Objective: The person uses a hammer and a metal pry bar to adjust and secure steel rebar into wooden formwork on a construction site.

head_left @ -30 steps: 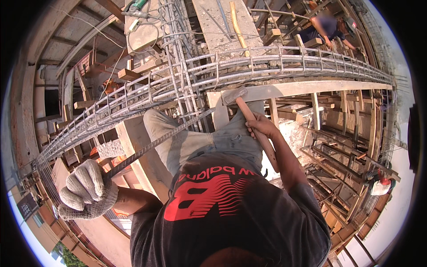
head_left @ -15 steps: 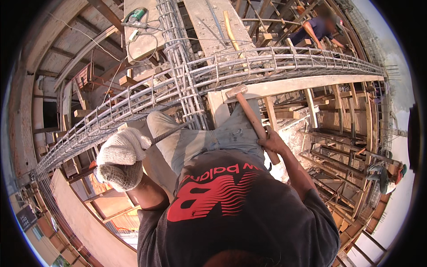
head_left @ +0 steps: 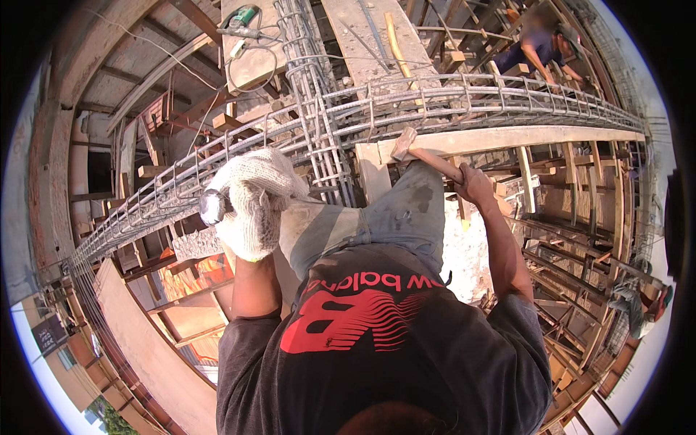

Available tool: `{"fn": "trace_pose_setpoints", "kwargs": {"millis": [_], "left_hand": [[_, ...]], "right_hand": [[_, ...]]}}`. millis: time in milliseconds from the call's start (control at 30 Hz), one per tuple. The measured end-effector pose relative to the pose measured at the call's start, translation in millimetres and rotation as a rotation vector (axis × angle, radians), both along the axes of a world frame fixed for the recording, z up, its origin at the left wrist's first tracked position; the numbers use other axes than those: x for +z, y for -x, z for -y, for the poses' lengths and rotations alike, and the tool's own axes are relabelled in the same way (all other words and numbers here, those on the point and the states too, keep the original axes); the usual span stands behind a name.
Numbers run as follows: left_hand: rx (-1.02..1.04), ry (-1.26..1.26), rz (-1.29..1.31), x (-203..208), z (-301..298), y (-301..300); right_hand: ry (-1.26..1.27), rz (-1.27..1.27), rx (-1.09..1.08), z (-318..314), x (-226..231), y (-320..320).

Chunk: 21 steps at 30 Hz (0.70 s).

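Note:
My left hand (head_left: 257,203), in a thick white knit glove, is closed in front of my left thigh. It grips a steel bar (head_left: 212,207) whose rounded dark end pokes out on the left of the glove; the glove covers most of the bar. With bare fingers my right hand (head_left: 475,185) is wrapped round the wooden handle of a hammer (head_left: 435,162). The hammer's blocky metal head points up and left, above my right knee and close to a pale timber board (head_left: 500,136).
A long rebar cage (head_left: 406,105) crosses ahead, meeting another rebar column (head_left: 308,94). A green power tool (head_left: 243,16) with a cable lies on a board at the far left. Another person (head_left: 536,51) bends over at the far right. Timber framing drops away on both sides.
My left hand has risen and moved right, turning the bar so its end faces left. My right hand and the hammer have moved up and right, with the handle now flatter.

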<state>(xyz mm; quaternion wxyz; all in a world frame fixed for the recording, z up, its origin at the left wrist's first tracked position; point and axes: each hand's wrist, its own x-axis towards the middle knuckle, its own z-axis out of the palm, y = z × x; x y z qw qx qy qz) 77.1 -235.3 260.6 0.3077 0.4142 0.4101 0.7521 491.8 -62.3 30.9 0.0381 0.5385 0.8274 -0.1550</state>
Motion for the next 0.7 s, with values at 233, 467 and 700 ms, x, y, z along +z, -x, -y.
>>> {"fn": "trace_pose_setpoints", "kwargs": {"millis": [233,467,700], "left_hand": [[-0.059,0.218,-0.120,-4,2,-15],[-0.141,0.373,-0.384,26,-5,-20],[-0.159,0.164,-0.233,35,-57,-30]], "right_hand": [[-0.222,0.216,0.181,-77,-32,43],[-0.103,0.322,0.042,-83,-39,74],[-0.105,0.323,0.005,-81,-26,82]]}}
